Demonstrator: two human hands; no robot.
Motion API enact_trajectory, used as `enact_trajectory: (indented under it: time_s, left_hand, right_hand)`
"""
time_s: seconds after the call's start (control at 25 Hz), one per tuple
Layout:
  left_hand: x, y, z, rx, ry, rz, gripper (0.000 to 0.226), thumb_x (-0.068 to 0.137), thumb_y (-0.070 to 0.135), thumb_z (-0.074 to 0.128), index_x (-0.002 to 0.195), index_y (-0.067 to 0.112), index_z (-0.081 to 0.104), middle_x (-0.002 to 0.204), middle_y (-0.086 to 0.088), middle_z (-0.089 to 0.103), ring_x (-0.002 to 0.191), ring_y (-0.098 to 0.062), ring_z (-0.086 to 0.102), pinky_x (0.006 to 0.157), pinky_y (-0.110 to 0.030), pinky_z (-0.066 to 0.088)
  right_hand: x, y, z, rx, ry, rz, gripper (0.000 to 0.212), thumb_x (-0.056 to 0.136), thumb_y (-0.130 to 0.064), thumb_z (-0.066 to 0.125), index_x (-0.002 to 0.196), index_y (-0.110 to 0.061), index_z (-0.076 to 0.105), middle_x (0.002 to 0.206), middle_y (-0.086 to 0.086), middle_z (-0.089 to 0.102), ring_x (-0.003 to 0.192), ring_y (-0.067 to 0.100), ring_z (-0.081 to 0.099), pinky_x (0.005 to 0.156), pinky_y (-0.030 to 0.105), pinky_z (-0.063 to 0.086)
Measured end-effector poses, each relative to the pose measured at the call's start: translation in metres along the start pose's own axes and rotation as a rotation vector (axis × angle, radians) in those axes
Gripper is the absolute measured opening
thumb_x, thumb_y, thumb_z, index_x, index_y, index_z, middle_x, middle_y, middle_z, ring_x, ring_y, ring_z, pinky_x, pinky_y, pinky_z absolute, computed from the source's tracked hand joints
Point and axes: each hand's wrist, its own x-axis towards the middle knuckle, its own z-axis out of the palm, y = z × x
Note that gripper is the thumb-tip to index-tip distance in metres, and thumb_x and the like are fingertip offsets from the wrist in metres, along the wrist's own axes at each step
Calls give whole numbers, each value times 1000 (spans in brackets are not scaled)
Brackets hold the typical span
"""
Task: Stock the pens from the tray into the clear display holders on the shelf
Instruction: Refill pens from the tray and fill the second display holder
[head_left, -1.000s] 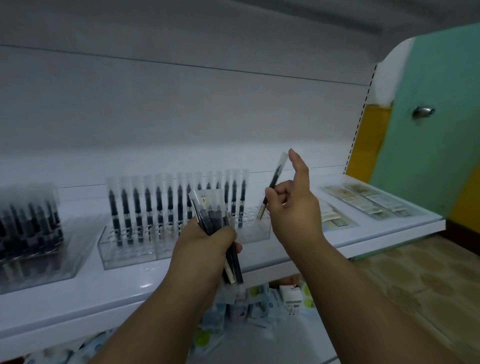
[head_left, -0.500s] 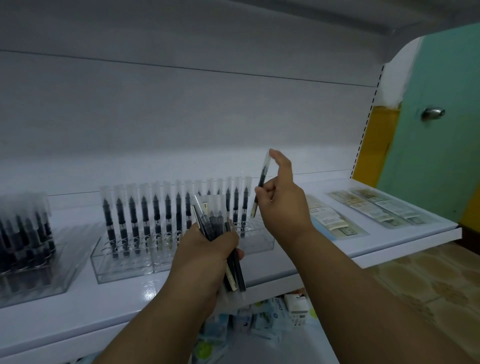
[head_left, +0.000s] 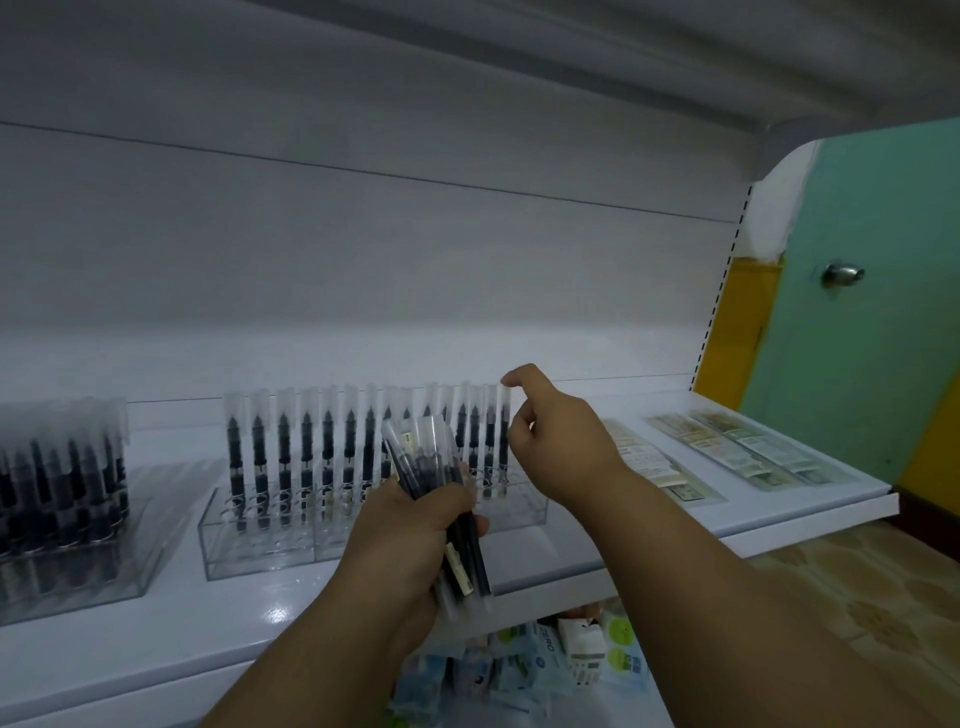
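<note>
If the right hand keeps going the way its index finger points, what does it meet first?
The right hand points left, index tip at the cap of the rightmost pen standing in the clear holder. It would likely meet that cap first, then the neighbouring pens; depth is unclear.

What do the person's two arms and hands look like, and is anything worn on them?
Both forearms are bare up to the frame edge: no sleeves, gloves, watch or bracelet show. The left hand and the right hand carry no visible rings. The fingernails look short and unpainted, though the dim, soft picture leaves fine detail uncertain.
</note>
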Motion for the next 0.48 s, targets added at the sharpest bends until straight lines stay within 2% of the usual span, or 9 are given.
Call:
enact_trajectory:
  time_s: [0.08, 0.16, 0.24, 0.36, 0.44, 0.48]
  left_hand:
    - [-1, -1, -2, -10, -9, -14, 8, 87, 0, 65, 95, 1, 68, 81, -18, 69, 55, -16, 70, 56, -30, 55]
    - [-2, -1, -3, -30, -21, -19, 10, 85, -1, 68, 95, 1, 69, 80, -17, 71, 58, -17, 71, 57, -30, 55]
    - [-1, 1, -4, -56, -39, -17, 12, 84, 1, 70, 96, 1, 70, 78, -15, 74, 61, -19, 71, 60, -32, 54]
    - [-2, 4, 0, -70, -81, -12, 11, 87, 0, 66, 96, 2, 72, 83, -16, 75, 61, -22, 69, 61, -33, 52]
    - [-3, 5, 5, -60, -95, -23, 12, 87, 0, 65, 98, -1, 71, 83, -17, 75, 61, -24, 68, 60, -33, 52]
    - [-2, 6, 6, -58, -93, -34, 12, 87, 0, 66, 98, -1, 71, 81, -17, 75, 61, -25, 68, 61, -34, 52]
  right_hand:
    - [-1, -3, 0, -2, 7, 53, 47, 91, -9, 47, 132, -30, 41, 79, 4, 64, 57, 18, 53, 57, 37, 50]
    - [-7, -5, -1, 3, 99, 81, 52, 93, -14, 49, 138, -35, 36, 80, 0, 62, 57, 14, 53, 58, 35, 49]
    - [-19, -15, -3, 125, 166, 97, 43, 97, -25, 51, 135, -39, 40, 78, -4, 60, 58, 10, 55, 57, 31, 48]
    - [-31, -35, -5, 503, -1, 195, 20, 96, -33, 57, 117, -32, 56, 74, -8, 63, 49, 0, 52, 51, 21, 43]
    - [-34, -40, -5, 697, -70, 283, 17, 94, -23, 62, 111, -22, 59, 74, -5, 68, 43, 1, 51, 45, 20, 43]
    - [-33, -38, -6, 737, -37, 324, 17, 93, -18, 65, 109, -20, 59, 78, -1, 71, 42, 3, 50, 44, 20, 42]
